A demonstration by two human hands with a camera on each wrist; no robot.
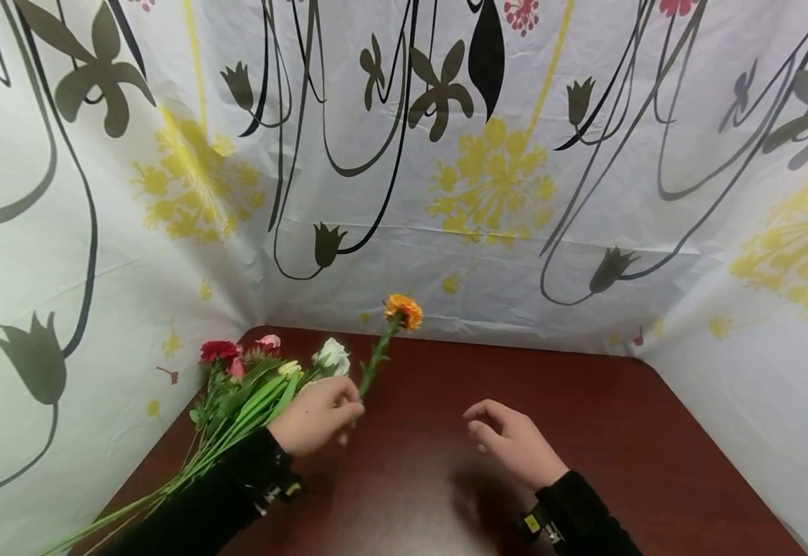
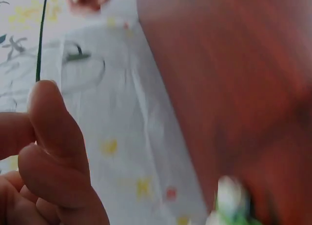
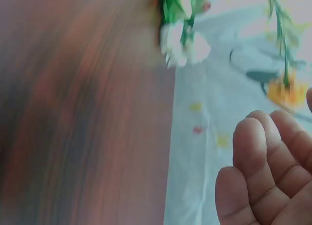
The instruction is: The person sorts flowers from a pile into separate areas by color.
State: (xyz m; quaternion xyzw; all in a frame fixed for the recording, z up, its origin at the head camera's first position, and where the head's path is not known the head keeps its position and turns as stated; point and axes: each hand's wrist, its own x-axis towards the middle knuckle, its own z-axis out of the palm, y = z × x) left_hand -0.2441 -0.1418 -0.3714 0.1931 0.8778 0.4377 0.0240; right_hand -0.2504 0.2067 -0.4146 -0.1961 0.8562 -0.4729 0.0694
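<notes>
My left hand (image 1: 318,417) pinches the green stem of an orange flower (image 1: 404,311) and holds it upright above the table. In the left wrist view the thin stem (image 2: 41,44) rises from between thumb and fingers. My right hand (image 1: 510,444) hovers over the table to the right, its fingers loosely bent and holding nothing. The right wrist view shows the orange flower (image 3: 287,92) apart from the right fingertips (image 3: 249,137). Beneath and beside the left forearm lies a bunch of long-stemmed flowers (image 1: 237,401), with red, pink, yellow and white blooms.
The dark red-brown table (image 1: 404,494) reaches back to a white cloth (image 1: 390,193) printed with yellow flowers and grey and black plants. This cloth hangs at the back and on both sides. A white rose (image 1: 332,357) lies just behind the left hand.
</notes>
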